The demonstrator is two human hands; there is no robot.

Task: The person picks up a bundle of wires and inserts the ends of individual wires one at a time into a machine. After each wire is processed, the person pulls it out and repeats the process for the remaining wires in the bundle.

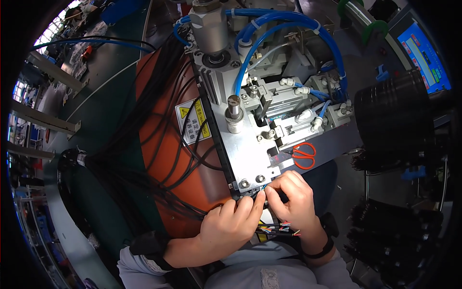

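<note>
Low in the middle of the frame, your two hands meet. Your left hand (231,226) is curled, with its fingers pressed together, and the fingertips push on a thin cable end (260,194) at the front edge of the metal plate (245,159). Your right hand (293,197) sits just beside it, touching it. Its thumb and first finger pinch the same cable end. The little colored wires (281,229) poke out under your right hand, near your wrist, with bare tips pointing to the right. A black band (321,250) goes around your right wrist, and a dark cuff (149,245) sits on your left arm.

Just above your hands, the metal plate has round bolts near its lower edge. A pair of red-handled scissors (304,155) lies to the upper right of your right hand, near it but not touching.

To the left of the plate, a bunch of black cables (159,144) runs across an orange machine cover (163,159). A yellow warning sticker (192,121) is stuck on that cover.

Higher up, in the top middle, stands a big silver air cylinder (210,29). Blue air hoses (288,24) loop around it and down to the small metal blocks.

Far off at the upper right there is a blue screen (426,55). On the right edge, stacks of black parts (392,115) stand well apart from your hands.
</note>
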